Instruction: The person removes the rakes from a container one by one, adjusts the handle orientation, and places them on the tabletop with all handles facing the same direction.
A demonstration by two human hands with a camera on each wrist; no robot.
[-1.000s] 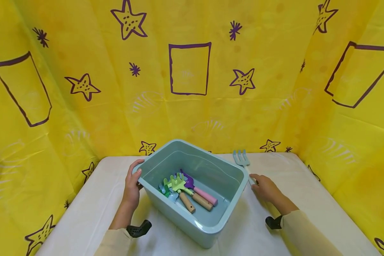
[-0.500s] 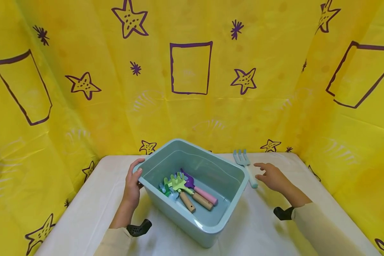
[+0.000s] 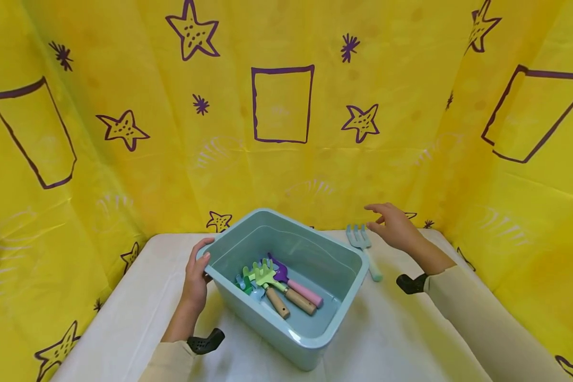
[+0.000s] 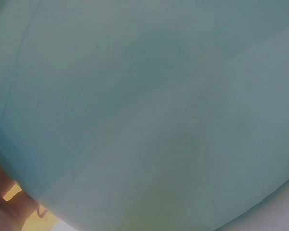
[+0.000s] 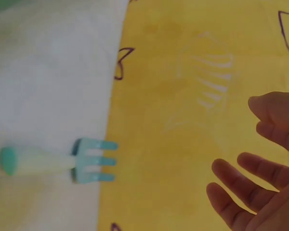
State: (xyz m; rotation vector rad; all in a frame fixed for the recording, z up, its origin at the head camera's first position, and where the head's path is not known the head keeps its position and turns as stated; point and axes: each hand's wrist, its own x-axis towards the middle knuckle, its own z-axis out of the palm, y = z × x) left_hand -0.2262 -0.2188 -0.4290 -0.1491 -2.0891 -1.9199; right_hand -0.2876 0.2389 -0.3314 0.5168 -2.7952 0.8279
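My left hand (image 3: 196,284) grips the left corner of a grey-blue plastic bin (image 3: 272,326), thumb over the rim. In the left wrist view the bin's wall (image 4: 149,110) fills most of the frame. Inside lie several small garden tools: a light green hand rake (image 3: 266,273) with a wooden handle, and a purple-headed tool (image 3: 280,272) with a pink handle among them. My right hand (image 3: 395,231) is raised, fingers spread and holding nothing, just right of a light blue garden fork (image 3: 359,239). That fork (image 5: 94,161) lies on the table with its prongs toward the back edge.
A white cloth (image 3: 401,323) covers the table. Yellow curtains (image 3: 277,175) printed with purple stars hang close behind the table and on both sides. The bin stands angled near the table's middle.
My right hand has left the fork's handle, pulled away to the right, then moved up and forward beside the prongs. The left hand, bin and fork stay in place.
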